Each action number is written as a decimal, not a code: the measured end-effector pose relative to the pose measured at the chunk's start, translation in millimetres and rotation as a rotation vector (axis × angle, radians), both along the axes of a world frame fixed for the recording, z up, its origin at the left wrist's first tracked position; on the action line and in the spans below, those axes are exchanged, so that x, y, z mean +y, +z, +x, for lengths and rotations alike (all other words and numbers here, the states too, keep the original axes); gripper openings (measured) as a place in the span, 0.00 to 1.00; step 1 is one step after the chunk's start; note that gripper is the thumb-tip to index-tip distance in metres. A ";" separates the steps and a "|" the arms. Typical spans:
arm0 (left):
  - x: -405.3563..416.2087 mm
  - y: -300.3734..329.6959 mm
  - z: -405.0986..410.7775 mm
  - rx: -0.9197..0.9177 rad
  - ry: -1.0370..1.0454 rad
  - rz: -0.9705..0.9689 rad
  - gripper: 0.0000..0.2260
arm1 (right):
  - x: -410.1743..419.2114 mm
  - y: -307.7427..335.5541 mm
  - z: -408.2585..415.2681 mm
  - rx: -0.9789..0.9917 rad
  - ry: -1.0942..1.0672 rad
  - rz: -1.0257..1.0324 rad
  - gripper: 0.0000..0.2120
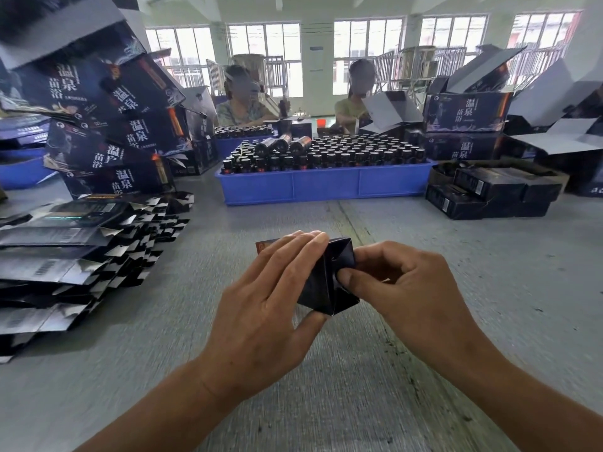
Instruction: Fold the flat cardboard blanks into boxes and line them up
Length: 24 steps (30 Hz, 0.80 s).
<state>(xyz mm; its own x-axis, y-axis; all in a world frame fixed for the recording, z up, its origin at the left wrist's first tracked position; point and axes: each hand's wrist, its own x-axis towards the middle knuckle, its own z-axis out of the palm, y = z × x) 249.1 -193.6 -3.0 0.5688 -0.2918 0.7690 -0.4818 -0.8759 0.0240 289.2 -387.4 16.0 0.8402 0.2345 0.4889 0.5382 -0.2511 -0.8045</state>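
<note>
Folding box [329,275], both hands

Packing workshop: bottle crate [323,187], stacked cartons [465,114]

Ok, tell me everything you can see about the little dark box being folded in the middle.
The small box is dark, glossy printed cardboard, partly formed, with an orange-red patch at its far left end. It is held tilted above the grey table. The left hand wraps over it, fingers on top and thumb beneath. The right hand pinches its end flaps, which look only partly folded in.
</note>
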 end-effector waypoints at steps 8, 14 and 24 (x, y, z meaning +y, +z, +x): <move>0.1 0.7 -0.6 0.002 -0.013 -0.043 0.34 | -3.3 3.5 0.5 0.015 0.053 -0.007 0.08; 1.0 -1.6 1.6 -0.001 -0.035 -0.019 0.34 | -4.2 0.5 2.1 0.028 0.089 -0.036 0.23; -0.3 6.3 1.7 0.103 0.061 -0.524 0.28 | -7.5 -1.4 14.6 0.344 0.121 0.085 0.30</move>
<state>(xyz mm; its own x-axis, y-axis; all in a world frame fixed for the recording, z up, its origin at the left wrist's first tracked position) 250.7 -193.9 3.3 0.6531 0.1520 0.7419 -0.4024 -0.7603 0.5099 303.8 -394.9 14.6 0.9273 0.3130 0.2052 0.2547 -0.1262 -0.9587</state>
